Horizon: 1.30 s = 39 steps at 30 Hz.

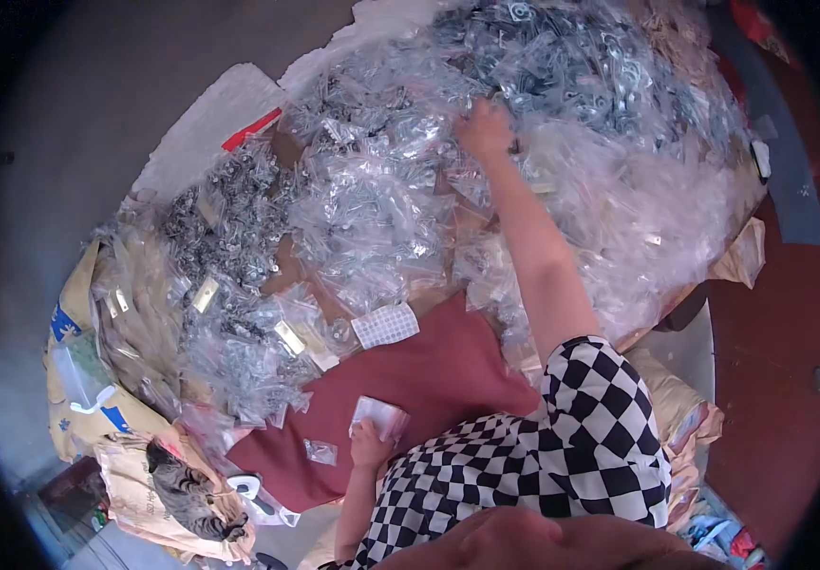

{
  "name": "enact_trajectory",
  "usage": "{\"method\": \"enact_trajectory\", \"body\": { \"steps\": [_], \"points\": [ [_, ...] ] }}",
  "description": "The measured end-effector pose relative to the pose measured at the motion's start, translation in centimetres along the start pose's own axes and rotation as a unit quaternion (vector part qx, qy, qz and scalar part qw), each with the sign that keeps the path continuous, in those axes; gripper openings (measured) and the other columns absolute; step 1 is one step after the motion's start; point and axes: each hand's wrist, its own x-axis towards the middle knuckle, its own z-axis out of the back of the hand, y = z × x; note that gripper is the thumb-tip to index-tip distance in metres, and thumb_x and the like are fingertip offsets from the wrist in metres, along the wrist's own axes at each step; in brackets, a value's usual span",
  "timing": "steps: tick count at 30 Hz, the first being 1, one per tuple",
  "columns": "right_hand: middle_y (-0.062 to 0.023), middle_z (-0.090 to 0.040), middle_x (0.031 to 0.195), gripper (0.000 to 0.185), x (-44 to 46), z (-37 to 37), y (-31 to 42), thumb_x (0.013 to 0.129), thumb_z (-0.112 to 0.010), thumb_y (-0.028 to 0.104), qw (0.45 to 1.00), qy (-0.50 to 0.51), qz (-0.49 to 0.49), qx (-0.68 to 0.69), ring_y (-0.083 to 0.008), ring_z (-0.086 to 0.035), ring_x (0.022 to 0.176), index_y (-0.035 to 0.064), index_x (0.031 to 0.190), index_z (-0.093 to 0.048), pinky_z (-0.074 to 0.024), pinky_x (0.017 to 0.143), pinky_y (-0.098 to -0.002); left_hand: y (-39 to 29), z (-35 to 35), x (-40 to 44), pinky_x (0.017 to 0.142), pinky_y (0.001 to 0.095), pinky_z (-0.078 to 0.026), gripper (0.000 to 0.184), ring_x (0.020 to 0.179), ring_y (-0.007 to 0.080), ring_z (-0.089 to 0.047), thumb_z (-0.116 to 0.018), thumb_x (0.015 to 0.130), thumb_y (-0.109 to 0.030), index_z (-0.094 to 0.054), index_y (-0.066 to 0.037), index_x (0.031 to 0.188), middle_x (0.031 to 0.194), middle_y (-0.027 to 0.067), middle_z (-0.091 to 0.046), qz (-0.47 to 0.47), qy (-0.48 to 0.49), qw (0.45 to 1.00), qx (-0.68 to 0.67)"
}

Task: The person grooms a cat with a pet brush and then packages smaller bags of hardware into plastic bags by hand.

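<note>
Hand, left (pixel 368 446): one — closed on a clear packet (pixel 381 416), possibly several stacked, lying at the hand's 1 o'clock.
Hand, right (pixel 486 131): one, at 1 o'clock from mid-view, touching clear bags (pixel 372 199); its grip I cannot tell.
Bags: too many to count.
Maroon cloth (pixel 448 356): one — bearing one small packet (pixel 320 452), 9 o'clock from left hand.
Checked sheet (pixel 385 326): one, 12 o'clock from left hand.

Right hand (pixel 486 130) among bagged metal parts (pixel 367 199), left hand (pixel 368 446) holding a clear packet (pixel 383 416), maroon cloth (pixel 443 366) below
</note>
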Motion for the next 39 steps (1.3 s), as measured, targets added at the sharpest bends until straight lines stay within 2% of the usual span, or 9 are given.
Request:
{"method": "enact_trajectory", "body": {
  "steps": [4,8,14,17,19,23,27,36,39],
  "points": [
    [-0.0224,-0.056,0.129,0.064,1.3,-3.0,-2.1,0.091,-0.052,0.056,0.994,-0.013,-0.050,-0.096,-0.0406,-0.058,0.112,0.0024,0.126,-0.058,-0.0453,0.091,-0.0563,-0.3,0.2,0.0,0.085,0.0499,-0.052,0.067,0.101,0.0455,-0.060,-0.081,0.068,-0.037,-0.044,-0.004,0.113,0.112,0.0262,-0.053,0.001,-0.009,1.000,0.004],
    [-0.0252,-0.051,0.138,0.079,-2.2,-1.6,3.5,0.091,-0.042,0.063,0.946,0.242,0.141,-0.164,-0.0450,-0.048,0.124,-0.0023,0.133,-0.053,-0.0325,0.107,-0.0572,-0.1,0.0,0.0,0.082,0.0494,-0.053,0.069,0.098,0.0460,-0.060,-0.082,0.067,-0.038,-0.044,-0.004,0.112,0.110,0.0264,-0.053,0.000,-0.012,1.000,0.005],
    [-0.0284,-0.056,0.124,0.065,-15.3,-5.6,8.1,0.094,-0.052,0.050,0.976,0.072,0.177,0.100,-0.0455,-0.052,0.117,-0.0035,0.131,-0.050,-0.0411,0.098,-0.0564,0.4,-0.5,0.3,0.081,0.0506,-0.053,0.069,0.096,0.0470,-0.060,-0.081,0.067,-0.040,-0.043,-0.004,0.110,0.108,0.0277,-0.053,-0.003,-0.015,1.000,0.015],
    [-0.0289,-0.056,0.119,0.064,-15.2,-1.2,5.4,0.090,-0.059,0.047,0.925,0.196,0.269,0.183,-0.0474,-0.052,0.115,-0.0015,0.131,-0.048,-0.0418,0.099,-0.0544,0.3,-0.2,0.3,0.081,0.0512,-0.053,0.070,0.096,0.0477,-0.060,-0.082,0.066,-0.041,-0.043,-0.003,0.110,0.107,0.0280,-0.054,-0.018,-0.028,0.999,0.025],
    [-0.0285,-0.057,0.113,0.058,-12.5,1.6,2.1,0.088,-0.062,0.041,0.951,0.083,0.255,0.151,-0.0457,-0.056,0.109,-0.0005,0.125,-0.047,-0.0460,0.097,-0.0510,0.4,-0.4,0.6,0.081,0.0511,-0.053,0.071,0.097,0.0476,-0.060,-0.082,0.066,-0.042,-0.043,-0.002,0.110,0.107,0.0278,-0.054,-0.015,-0.036,0.999,0.020],
    [-0.0220,-0.060,0.111,0.041,-9.5,3.2,-4.1,0.082,-0.066,0.024,0.976,0.148,0.105,-0.121,-0.0361,-0.063,0.102,0.0023,0.114,-0.051,-0.0543,0.084,-0.0440,-0.4,0.2,0.3,0.082,0.0503,-0.054,0.073,0.100,0.0468,-0.060,-0.083,0.064,-0.042,-0.043,-0.002,0.111,0.109,0.0271,-0.055,0.009,-0.019,1.000,0.017],
    [-0.0198,-0.062,0.110,0.042,-8.5,-0.3,-4.9,0.078,-0.069,0.021,0.952,0.153,0.152,-0.217,-0.0353,-0.065,0.100,0.0028,0.112,-0.052,-0.0550,0.083,-0.0437,-0.5,0.5,0.5,0.084,0.0494,-0.054,0.073,0.102,0.0458,-0.060,-0.084,0.064,-0.041,-0.044,-0.002,0.111,0.111,0.0269,-0.055,0.008,-0.020,1.000,0.014],
    [-0.0126,-0.071,0.095,0.029,-9.1,-4.1,0.9,0.079,-0.068,0.025,0.955,0.135,0.159,0.211,-0.0285,-0.070,0.092,0.0095,0.103,-0.065,-0.0545,0.078,-0.0406,-1.0,0.8,0.4,0.086,0.0492,-0.053,0.070,0.104,0.0445,-0.059,-0.084,0.064,-0.037,-0.045,-0.004,0.112,0.113,0.0264,-0.055,0.050,-0.016,0.999,-0.009],
    [-0.0111,-0.071,0.093,0.036,-8.2,0.3,5.4,0.079,-0.070,0.029,0.805,0.372,0.399,0.233,-0.0325,-0.068,0.093,0.0157,0.111,-0.065,-0.0537,0.079,-0.0416,-0.6,0.8,0.4,0.085,0.0494,-0.053,0.070,0.105,0.0447,-0.059,-0.084,0.063,-0.036,-0.045,-0.005,0.112,0.112,0.0259,-0.055,0.043,-0.014,0.999,-0.021]
  ]
}}
